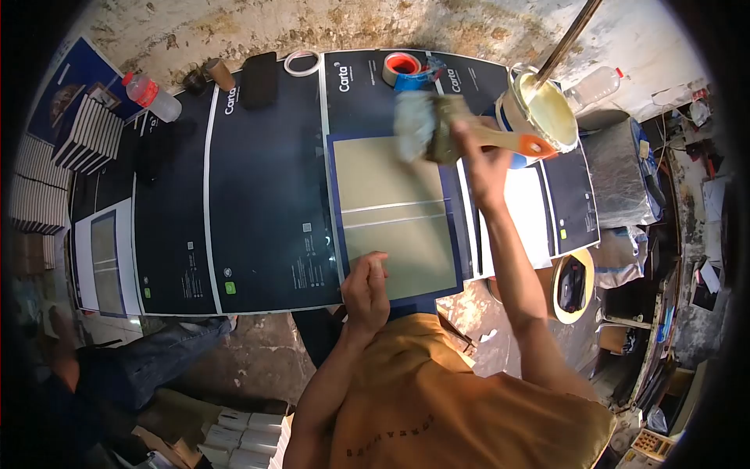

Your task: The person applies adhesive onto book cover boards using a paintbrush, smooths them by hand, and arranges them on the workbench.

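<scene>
My right hand [486,172] is closed round the wooden handle of a wide brush [449,131], whose pale bristles are smeared by motion. The brush is over the far part of a book cover [391,172], made of two grey boards and a narrow strip on a dark blue sheet. Curled fingers of my left hand [366,293] rest at the cover's near left edge; whether they pinch anything is hidden. Just right of the brush stands a bucket [576,141] of cream-coloured paste, with a stick [566,43] leaning in it.
Dark panels [266,172] cover the table. Along its back lie tape rolls [401,64], a white ring [303,62] and a plastic bottle [152,95]. Book stacks [87,134] stand at left, above another cover [105,262]. White sheets [525,215] lie at right. Another person's leg [168,356] is at lower left.
</scene>
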Demonstrator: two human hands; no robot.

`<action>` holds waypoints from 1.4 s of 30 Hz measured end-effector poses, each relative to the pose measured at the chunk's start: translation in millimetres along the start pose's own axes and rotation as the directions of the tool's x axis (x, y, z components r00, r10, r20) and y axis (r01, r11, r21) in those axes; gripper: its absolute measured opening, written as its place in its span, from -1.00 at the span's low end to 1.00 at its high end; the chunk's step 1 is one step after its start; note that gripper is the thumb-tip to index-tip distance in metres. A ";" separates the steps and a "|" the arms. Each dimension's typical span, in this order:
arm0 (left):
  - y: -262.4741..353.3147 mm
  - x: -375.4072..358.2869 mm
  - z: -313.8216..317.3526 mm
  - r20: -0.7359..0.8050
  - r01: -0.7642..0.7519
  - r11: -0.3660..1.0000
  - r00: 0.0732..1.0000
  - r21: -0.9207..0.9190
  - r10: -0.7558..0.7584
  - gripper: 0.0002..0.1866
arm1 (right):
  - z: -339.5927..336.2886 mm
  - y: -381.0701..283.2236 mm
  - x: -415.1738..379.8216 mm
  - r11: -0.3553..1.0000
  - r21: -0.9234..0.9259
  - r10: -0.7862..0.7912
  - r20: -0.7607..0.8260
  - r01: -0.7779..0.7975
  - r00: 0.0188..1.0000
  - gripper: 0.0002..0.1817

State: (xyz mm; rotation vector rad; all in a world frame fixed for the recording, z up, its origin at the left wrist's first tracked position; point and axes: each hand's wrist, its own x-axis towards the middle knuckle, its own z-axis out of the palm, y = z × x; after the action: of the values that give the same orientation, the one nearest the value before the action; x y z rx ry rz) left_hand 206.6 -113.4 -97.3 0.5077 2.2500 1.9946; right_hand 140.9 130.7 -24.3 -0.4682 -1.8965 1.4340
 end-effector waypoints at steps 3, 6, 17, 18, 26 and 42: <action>-1.4 -1.0 0.2 -0.011 0.016 1.000 1.000 0.014 -0.016 -0.63 | 14.5 16.6 -7.3 0.922 -0.316 -0.074 0.422 0.224 0.904 -0.76; -4.1 -2.0 0.9 -0.026 0.005 1.000 1.000 0.002 -0.005 -0.57 | -4.4 39.4 19.7 0.804 -0.501 -0.150 0.350 0.320 0.925 -0.79; -7.5 -3.0 2.4 -0.123 0.018 0.999 0.992 -0.027 -0.022 -0.48 | -67.4 24.5 -72.2 0.872 -0.489 0.048 0.107 0.011 0.993 -0.81; -8.8 -2.8 1.8 -0.146 0.011 0.998 0.989 -0.056 -0.019 -0.47 | -72.1 8.0 -70.2 0.852 -0.523 0.060 0.065 -0.017 0.996 -0.81; -20.7 -5.5 1.9 -0.163 -0.070 0.986 0.986 -0.151 0.045 -0.53 | -23.9 -20.4 -148.9 0.912 -0.398 0.142 0.086 -0.097 0.986 -0.77; -14.2 -5.5 -1.8 -0.191 -0.051 0.970 0.982 -0.236 0.005 -0.30 | -101.2 -46.8 -166.2 0.721 -0.684 0.148 -0.002 -0.109 0.989 -0.85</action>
State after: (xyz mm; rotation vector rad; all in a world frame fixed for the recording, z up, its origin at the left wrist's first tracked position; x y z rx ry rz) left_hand 208.7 -118.0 -111.8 0.3393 2.0644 2.3797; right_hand 333.5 76.2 -18.5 -0.9293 -2.4554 0.7657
